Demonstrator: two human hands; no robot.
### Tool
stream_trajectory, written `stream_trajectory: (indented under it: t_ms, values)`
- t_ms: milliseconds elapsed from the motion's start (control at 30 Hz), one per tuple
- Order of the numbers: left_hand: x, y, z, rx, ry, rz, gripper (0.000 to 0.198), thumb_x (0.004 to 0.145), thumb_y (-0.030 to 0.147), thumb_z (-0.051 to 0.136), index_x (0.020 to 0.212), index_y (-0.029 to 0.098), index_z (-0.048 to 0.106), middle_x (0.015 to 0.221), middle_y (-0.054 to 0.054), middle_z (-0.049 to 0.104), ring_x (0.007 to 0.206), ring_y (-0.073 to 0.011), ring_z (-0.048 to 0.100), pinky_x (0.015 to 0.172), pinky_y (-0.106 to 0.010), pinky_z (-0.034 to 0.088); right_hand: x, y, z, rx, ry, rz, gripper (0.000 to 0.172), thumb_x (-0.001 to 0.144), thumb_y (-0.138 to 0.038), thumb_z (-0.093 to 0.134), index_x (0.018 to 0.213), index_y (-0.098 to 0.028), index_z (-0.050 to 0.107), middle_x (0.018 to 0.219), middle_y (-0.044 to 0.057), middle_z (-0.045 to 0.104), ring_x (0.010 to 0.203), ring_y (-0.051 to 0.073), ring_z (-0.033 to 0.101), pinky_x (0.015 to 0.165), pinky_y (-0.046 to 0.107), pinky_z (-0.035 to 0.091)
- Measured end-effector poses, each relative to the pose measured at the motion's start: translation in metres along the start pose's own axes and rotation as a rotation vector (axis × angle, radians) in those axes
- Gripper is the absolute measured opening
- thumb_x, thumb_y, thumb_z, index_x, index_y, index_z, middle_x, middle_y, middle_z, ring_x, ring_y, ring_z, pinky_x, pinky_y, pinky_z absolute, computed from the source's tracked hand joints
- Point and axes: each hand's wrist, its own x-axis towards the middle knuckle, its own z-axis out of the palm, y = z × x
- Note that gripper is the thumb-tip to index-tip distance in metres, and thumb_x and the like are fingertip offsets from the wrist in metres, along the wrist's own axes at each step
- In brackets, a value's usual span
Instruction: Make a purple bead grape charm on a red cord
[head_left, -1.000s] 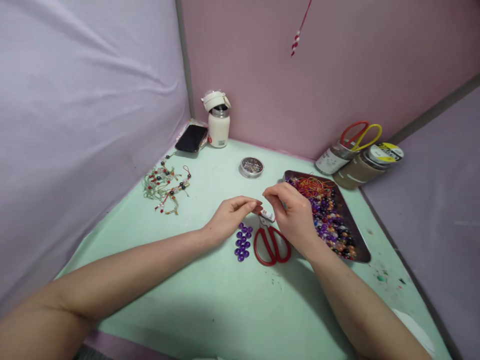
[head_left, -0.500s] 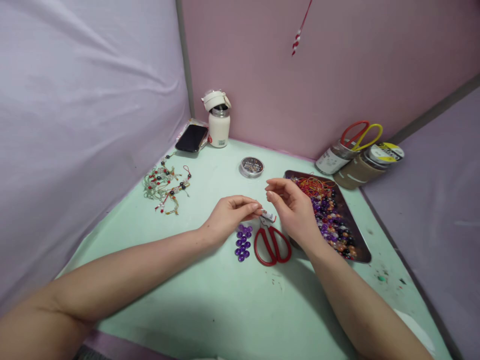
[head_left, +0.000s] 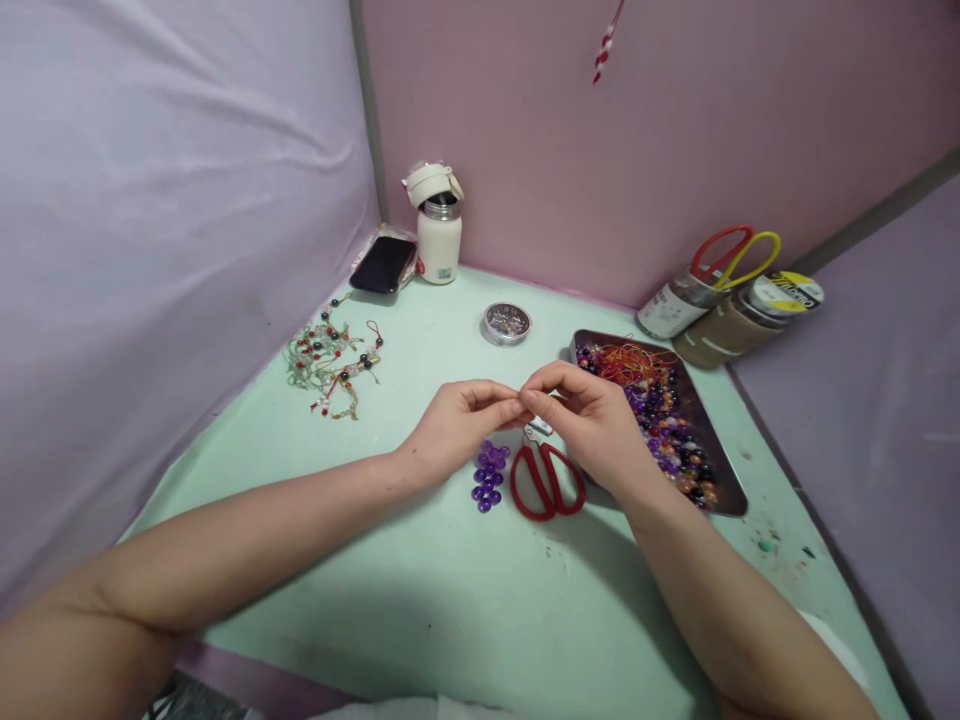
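Observation:
My left hand [head_left: 469, 422] and my right hand [head_left: 581, 415] meet fingertip to fingertip over the middle of the table. Both are closed in a pinch, and whatever lies between the fingertips is too small or hidden to make out. Just below them rest red-handled scissors [head_left: 551, 483], whose blades are mostly covered by my hands. A small white-labelled item [head_left: 541, 427] shows partly under my right fingers, by the scissors' pivot. Left of the scissors sits a cluster of purple beads [head_left: 487, 478].
A dark tray [head_left: 733, 488] of mixed beads and red-gold cord lies right of my right hand. Behind stands a small round tin [head_left: 507, 325]. Beaded strings [head_left: 337, 360], a phone [head_left: 383, 264] and a white bottle [head_left: 439, 245] are left; jars [head_left: 679, 305] with scissors stand right.
My right hand has moved left and its fingers have closed against my left fingertips. The white-labelled item is now mostly covered. The view has shifted slightly.

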Motion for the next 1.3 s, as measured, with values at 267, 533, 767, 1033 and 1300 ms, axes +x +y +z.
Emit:
stream_trajectory:
  t_ms: [267,533,767,1033,1300]
  values:
    - [0.007,-0.001,-0.011,0.293,-0.386,0.0,0.017,0.074,0.024,0.065,0.087,0.018,0.073,0.092,-0.005,0.073,0.089,-0.0197,0.066,0.085,-0.031,0.048,-0.006,-0.007,0.0,-0.096,0.035,-0.116,0.01,0.085,-0.025,0.055,0.077,-0.02,0.059,0.078,0.001,0.058,0.074,0.013,0.054,0.065,0.027,0.044]
    - [0.018,-0.02,-0.018,0.104,-0.604,-0.078,0.028,0.085,0.036,0.056,0.096,0.014,0.069,0.094,-0.012,0.071,0.091,-0.0212,0.066,0.088,-0.037,0.048,-0.001,-0.001,-0.007,0.053,0.269,-0.085,0.009,0.085,-0.03,0.057,0.08,-0.022,0.056,0.072,-0.001,0.05,0.062,0.011,0.046,0.06,0.026,0.042]
    - [0.013,-0.025,-0.015,-0.073,-0.632,-0.197,0.045,0.08,0.03,0.064,0.123,0.02,0.053,0.102,-0.013,0.067,0.09,-0.0215,0.067,0.084,-0.039,0.049,0.007,0.008,-0.012,0.194,0.378,-0.018,0.012,0.083,-0.033,0.059,0.081,-0.022,0.054,0.075,-0.001,0.048,0.062,0.01,0.047,0.061,0.025,0.044]
    - [0.019,-0.026,-0.023,-0.095,-0.686,-0.248,0.056,0.076,0.021,0.068,0.128,0.024,0.048,0.107,-0.013,0.065,0.096,-0.0213,0.065,0.083,-0.036,0.048,0.015,0.024,-0.015,0.241,0.335,0.02,0.012,0.082,-0.033,0.059,0.079,-0.022,0.054,0.072,-0.003,0.047,0.059,0.009,0.045,0.058,0.024,0.043]
    - [0.015,-0.019,-0.022,-0.077,-0.552,-0.223,0.036,0.081,0.044,0.06,0.104,0.017,0.066,0.108,-0.016,0.066,0.096,-0.0219,0.064,0.089,-0.039,0.046,0.012,0.018,-0.013,0.273,0.201,0.055,0.013,0.083,-0.034,0.058,0.081,-0.022,0.054,0.079,0.0,0.056,0.069,0.011,0.051,0.059,0.023,0.044]
